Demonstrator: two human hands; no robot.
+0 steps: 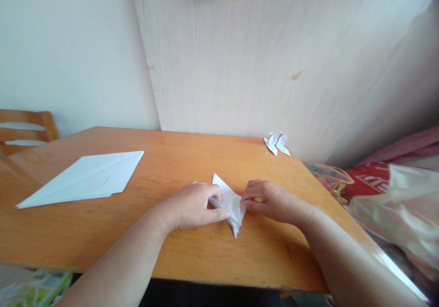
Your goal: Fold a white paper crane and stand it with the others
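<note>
A small folded piece of white paper (229, 202), pointed at top and bottom, lies on the wooden table (171, 243) near its front middle. My left hand (192, 205) grips the paper's left side, thumb under and fingers curled over the fold. My right hand (270, 200) pinches the paper's right edge with closed fingertips. Both hands rest on the tabletop with the paper between them.
A larger folded white sheet (87, 177) lies at the table's left. A small finished paper figure (277, 143) sits at the back right by the wooden panel (257, 60). A wooden chair (24, 131) stands far left. Plastic bags (387, 202) crowd the right edge.
</note>
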